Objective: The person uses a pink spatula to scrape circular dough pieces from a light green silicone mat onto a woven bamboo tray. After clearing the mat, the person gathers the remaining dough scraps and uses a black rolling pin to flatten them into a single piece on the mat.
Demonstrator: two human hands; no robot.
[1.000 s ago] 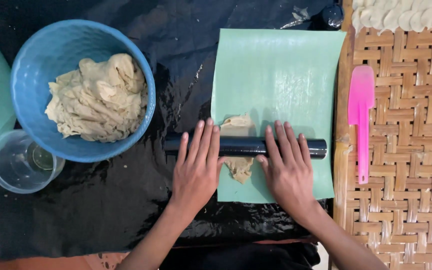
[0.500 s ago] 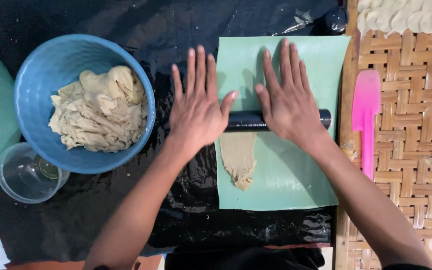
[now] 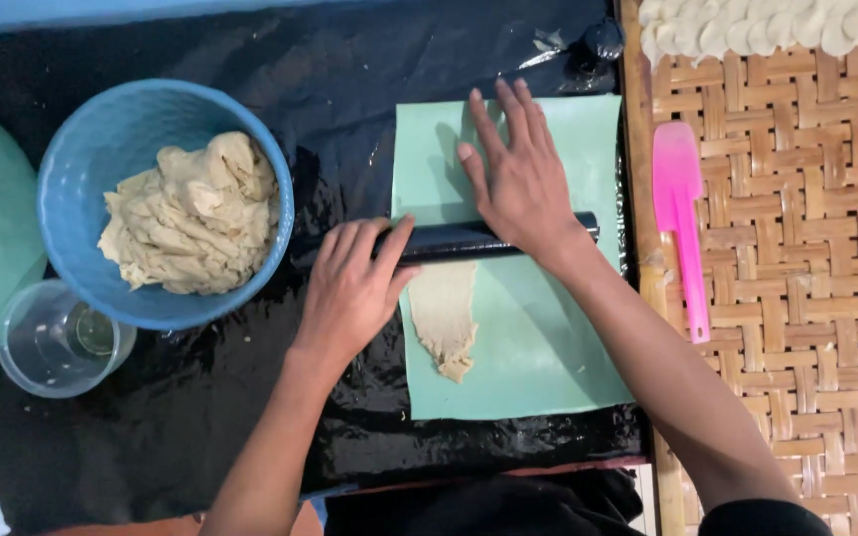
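Beige flattened dough strip [image 3: 444, 320] lies on your pale green square mat [image 3: 548, 367], at six o'clock of the black cylindrical rolling pin [image 3: 469, 241]. Your left hand [image 3: 350, 293] and right hand [image 3: 518, 184] press it open-palmed; uneven pressure could tear the dough

The rolling pin [image 3: 454, 241] lies across the mat [image 3: 548, 347], on the dough strip [image 3: 444, 318]. The bowl [image 3: 81, 199] stands left of the mat, the spatula [image 3: 682, 218] right.

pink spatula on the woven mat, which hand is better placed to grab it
Right. The right hand rests on the black rolling pin at the end nearer the pink spatula; the left hand lies on the far side, by the blue bowl.
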